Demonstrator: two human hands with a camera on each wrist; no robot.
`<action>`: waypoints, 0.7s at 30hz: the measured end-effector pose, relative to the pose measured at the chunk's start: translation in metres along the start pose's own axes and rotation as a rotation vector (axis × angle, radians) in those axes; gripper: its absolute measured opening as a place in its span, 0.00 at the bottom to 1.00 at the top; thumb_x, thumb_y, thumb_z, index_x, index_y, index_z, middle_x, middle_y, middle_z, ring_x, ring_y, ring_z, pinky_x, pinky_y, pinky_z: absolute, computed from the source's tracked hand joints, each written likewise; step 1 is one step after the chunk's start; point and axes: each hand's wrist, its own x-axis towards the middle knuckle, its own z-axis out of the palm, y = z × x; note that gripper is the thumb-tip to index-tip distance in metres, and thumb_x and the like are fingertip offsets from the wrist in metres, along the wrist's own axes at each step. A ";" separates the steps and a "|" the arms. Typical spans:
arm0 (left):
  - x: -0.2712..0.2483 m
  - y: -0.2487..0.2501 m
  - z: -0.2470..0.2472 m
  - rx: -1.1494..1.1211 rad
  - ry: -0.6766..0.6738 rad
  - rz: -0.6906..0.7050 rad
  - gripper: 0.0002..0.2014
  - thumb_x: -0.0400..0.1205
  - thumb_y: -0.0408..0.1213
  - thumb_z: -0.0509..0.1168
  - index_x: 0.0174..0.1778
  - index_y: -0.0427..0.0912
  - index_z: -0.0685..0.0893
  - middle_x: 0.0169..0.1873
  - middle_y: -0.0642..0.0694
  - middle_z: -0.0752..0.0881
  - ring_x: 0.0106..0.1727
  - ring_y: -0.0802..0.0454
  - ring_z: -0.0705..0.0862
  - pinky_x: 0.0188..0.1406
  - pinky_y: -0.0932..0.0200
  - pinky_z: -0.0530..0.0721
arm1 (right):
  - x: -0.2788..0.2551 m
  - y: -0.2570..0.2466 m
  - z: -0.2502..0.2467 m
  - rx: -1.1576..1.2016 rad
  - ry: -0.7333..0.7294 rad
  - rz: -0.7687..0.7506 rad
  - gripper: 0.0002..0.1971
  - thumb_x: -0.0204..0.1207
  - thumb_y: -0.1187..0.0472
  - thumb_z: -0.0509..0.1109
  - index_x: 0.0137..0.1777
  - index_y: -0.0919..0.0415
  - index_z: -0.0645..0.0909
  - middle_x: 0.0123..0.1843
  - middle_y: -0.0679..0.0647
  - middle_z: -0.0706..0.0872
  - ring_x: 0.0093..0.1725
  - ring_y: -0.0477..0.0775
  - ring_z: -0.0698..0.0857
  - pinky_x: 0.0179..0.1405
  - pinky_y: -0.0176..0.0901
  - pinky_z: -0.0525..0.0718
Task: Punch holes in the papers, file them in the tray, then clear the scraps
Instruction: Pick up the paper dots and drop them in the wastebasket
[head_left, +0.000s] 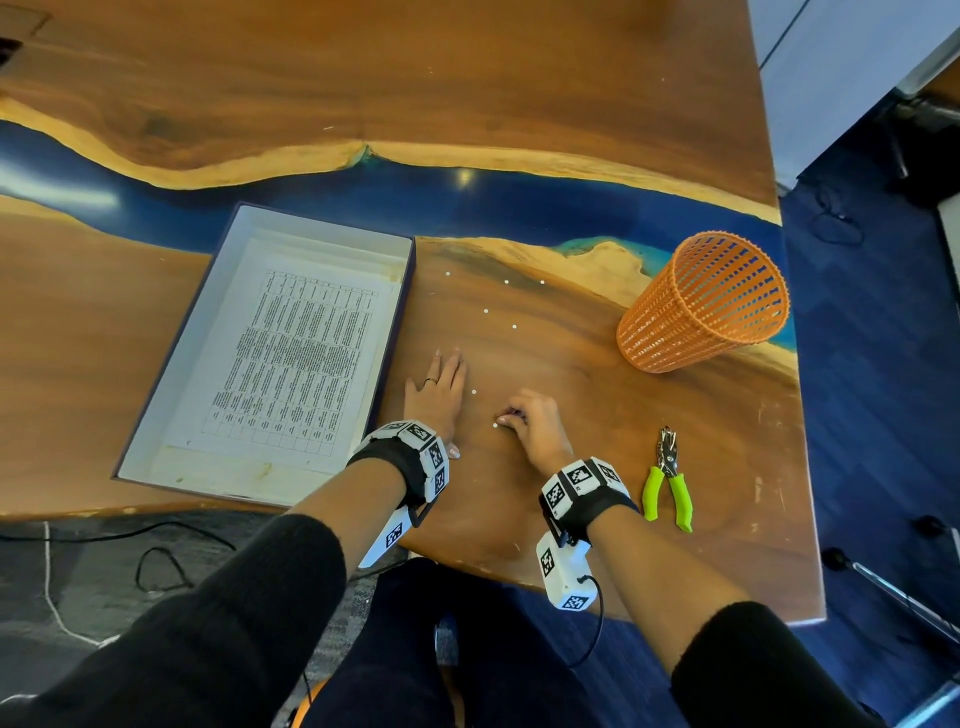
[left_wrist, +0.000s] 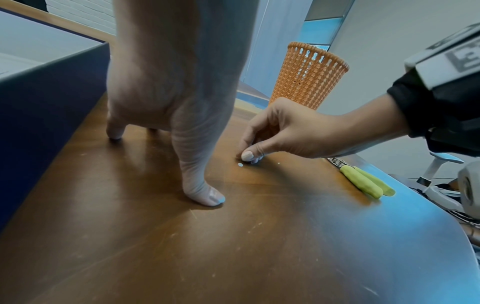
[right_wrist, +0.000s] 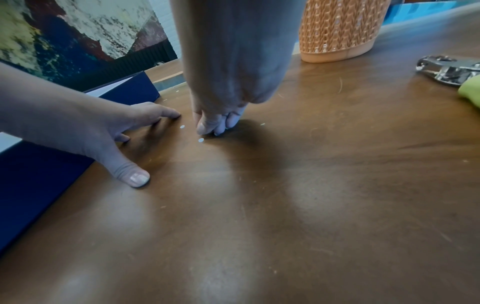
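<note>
Pinching at scraps (head_left: 495, 425), right hand (head_left: 535, 422); left hand (head_left: 436, 395) flat on table (head_left: 571, 364).

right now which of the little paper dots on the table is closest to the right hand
The paper dot just beside the right hand, right at its bunched fingertips. The dot near the left hand lies farther off, and the other scraps are scattered well away toward the orange basket.

We take this for an office: beyond our hands runs a wood-and-blue-resin table (head_left: 467, 78), blue carpet (head_left: 872, 364) lies to our right, a swivel chair base (left_wrist: 439, 174) stands past our right wrist, and cables (head_left: 156, 561) trail below our left arm.
</note>
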 end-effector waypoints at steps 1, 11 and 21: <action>0.000 0.000 0.000 -0.001 0.000 0.000 0.69 0.62 0.49 0.82 0.83 0.40 0.36 0.83 0.49 0.32 0.85 0.45 0.37 0.77 0.38 0.65 | -0.001 0.000 0.000 -0.013 -0.020 -0.011 0.03 0.71 0.71 0.73 0.42 0.70 0.88 0.44 0.66 0.85 0.45 0.62 0.83 0.47 0.44 0.78; -0.001 0.001 0.000 -0.016 -0.002 -0.003 0.68 0.62 0.48 0.82 0.84 0.40 0.37 0.83 0.49 0.33 0.85 0.45 0.37 0.78 0.38 0.64 | -0.004 -0.003 0.001 -0.204 -0.093 -0.091 0.04 0.73 0.68 0.70 0.41 0.70 0.84 0.45 0.63 0.81 0.45 0.62 0.81 0.45 0.54 0.78; 0.000 0.000 0.000 -0.020 -0.003 0.003 0.68 0.62 0.48 0.82 0.83 0.40 0.37 0.83 0.49 0.33 0.85 0.45 0.37 0.78 0.37 0.64 | 0.000 -0.001 0.008 -0.338 -0.150 -0.145 0.04 0.78 0.70 0.64 0.45 0.70 0.79 0.50 0.65 0.79 0.46 0.67 0.81 0.48 0.59 0.79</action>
